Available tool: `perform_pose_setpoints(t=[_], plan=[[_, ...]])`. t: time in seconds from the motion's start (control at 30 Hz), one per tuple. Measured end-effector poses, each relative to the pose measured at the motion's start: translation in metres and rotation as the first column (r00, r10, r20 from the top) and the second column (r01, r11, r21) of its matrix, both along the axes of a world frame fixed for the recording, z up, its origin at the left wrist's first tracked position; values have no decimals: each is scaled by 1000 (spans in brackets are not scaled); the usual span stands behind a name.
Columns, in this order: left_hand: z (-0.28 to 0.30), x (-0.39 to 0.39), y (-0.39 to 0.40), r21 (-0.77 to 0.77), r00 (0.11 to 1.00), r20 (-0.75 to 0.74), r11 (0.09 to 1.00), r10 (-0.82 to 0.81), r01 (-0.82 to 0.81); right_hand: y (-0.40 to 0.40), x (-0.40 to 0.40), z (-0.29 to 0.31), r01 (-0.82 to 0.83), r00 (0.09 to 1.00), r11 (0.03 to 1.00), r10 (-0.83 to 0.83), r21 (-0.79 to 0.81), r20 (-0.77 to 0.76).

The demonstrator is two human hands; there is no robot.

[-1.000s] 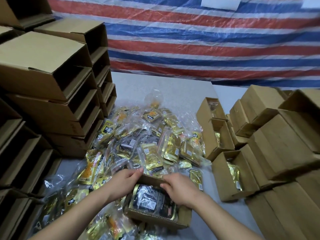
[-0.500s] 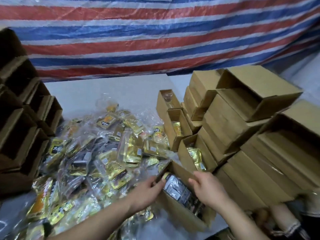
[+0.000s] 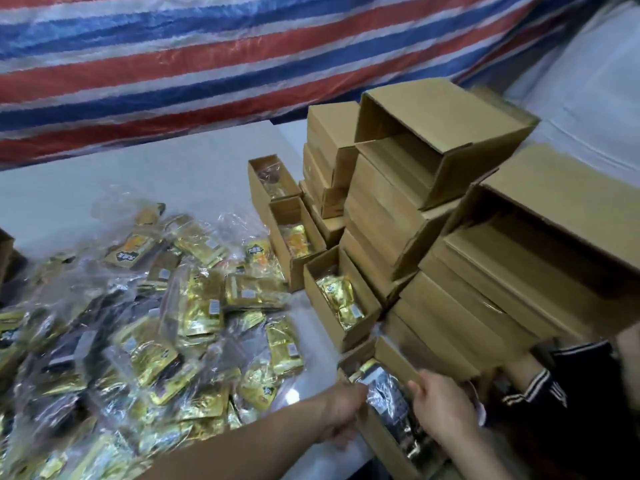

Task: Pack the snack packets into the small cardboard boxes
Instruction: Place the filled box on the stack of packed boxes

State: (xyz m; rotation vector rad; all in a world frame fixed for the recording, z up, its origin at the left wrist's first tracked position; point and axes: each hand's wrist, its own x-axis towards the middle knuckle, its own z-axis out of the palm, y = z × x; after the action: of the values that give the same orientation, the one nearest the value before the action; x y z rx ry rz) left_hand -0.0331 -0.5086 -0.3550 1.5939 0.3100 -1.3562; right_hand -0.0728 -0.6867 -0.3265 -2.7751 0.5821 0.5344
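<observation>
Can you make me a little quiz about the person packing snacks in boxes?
1. True or false: both hands, left hand and right hand, are at the same box.
2. What colour is the packet in that box: A gold, B dark, C green?
3. How many open boxes with packets stand in a row behind it?

Key:
1. True.
2. B, a dark packet.
3. Three: near box, middle box, far box.

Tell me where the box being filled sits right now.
The box being filled is at the bottom right of the head view, between the left hand and right hand, nearest in the row of open boxes.
</observation>
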Motion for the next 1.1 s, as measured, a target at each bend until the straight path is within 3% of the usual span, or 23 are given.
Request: perform_pose_setpoints(t=[0.1,0.47,0.73,0.93,1.1], plan=[[-1,12,-19,15,1000,11,1000,-16,16,-16,8,-3,53,998,997,-54,-49,-21],[-3,47,-39,55,998,61,998,24,-28,-17,59,-24,76,994,997,-77,16,78],[-10,52,-34,80,990,138,997,-2,-9,-10,64,-30,54,994,998,-55,15,93],[-7,53,-17,62,982,173,996,-73,64,6,68,-25,26,985,999,-33,47,166],[-1,58,7,73,978,202,997,-41,27,23,76,-19,-6,972,998,-10,65,234]])
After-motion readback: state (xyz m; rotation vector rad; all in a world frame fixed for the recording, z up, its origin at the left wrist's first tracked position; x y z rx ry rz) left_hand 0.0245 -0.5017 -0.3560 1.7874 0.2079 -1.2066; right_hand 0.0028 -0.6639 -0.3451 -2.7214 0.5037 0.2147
